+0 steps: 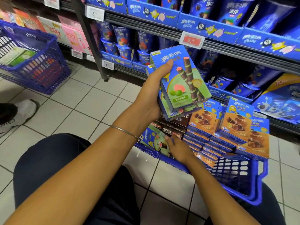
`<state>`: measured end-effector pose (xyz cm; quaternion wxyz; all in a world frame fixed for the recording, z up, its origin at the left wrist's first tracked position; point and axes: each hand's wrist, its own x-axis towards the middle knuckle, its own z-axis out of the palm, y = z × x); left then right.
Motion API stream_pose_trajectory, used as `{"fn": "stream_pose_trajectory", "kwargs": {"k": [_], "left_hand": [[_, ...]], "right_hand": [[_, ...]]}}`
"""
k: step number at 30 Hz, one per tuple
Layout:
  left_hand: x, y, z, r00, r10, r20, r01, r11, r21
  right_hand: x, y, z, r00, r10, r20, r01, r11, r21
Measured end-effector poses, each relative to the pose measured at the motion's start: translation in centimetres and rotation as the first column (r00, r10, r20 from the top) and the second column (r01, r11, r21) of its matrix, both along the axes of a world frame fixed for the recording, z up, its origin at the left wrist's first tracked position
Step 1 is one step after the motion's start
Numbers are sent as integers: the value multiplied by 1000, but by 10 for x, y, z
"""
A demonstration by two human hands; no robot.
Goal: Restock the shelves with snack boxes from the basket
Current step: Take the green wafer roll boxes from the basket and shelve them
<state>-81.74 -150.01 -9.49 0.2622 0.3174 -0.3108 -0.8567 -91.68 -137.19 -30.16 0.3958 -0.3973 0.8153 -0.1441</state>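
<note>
Left hand (pixel 151 95), raised in the middle of the scene, grips a small stack of blue and green cardboard snack boxes (pixel 183 82) printed with chocolate wafer rolls. The thumb presses the front face and the fingers wrap behind. The stack is held upright in the air above the near basket and in front of the shelves.

Tall metal shop shelves (pixel 162 28) fill the far and right side. They carry blue cardboard trays of blue snack cups (pixel 123 36), with pink and red biscuit boxes (pixel 74 36) further left. A white tiled floor (pixel 73 103) lies below.

A blue plastic shopping basket (pixel 240 181) sits on the floor at near right, between the person's knees. It holds stacked orange and blue snack boxes (pixel 233 125) on its right and dark brown boxes (pixel 175 125) at its far side. One more green and blue box (pixel 151 140) lies flat at its left.

A second blue basket (pixel 40 67) stands at far left, also holding goods.

The right hand (pixel 178 150) reaches into the near basket, fingertips at the edge of the flat green box. Whether it grips the box cannot be told.

A thin metal bangle (pixel 123 130) circles the left wrist.
</note>
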Motion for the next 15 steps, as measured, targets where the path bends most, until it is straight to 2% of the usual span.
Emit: {"fn": "stream_pose_trajectory", "kwargs": {"k": [2, 5, 7, 10, 13, 15], "left_hand": [[1, 0, 3, 1000, 3, -20, -3, 1000, -9], [3, -1, 7, 999, 6, -50, -7, 1000, -8], [5, -3, 9, 997, 5, -72, -5, 1000, -2], [9, -7, 13, 992, 2, -124, -2, 1000, -1], [13, -9, 18, 989, 4, -147, -4, 1000, 1], [14, -11, 20, 988, 14, -155, -15, 1000, -7]], "right_hand": [[-2, 4, 12, 999, -41, -14, 38, 990, -136], [-5, 9, 33, 992, -110, 67, 126, 937, -326], [-7, 12, 50, 971, -184, 151, 232, 871, -433], [-13, 16, 79, 940, -295, 173, 340, 763, -550], [-25, 17, 109, 861, -441, 252, 493, 603, -628], [-34, 15, 132, 754, -531, 387, 639, 456, -619]]}}
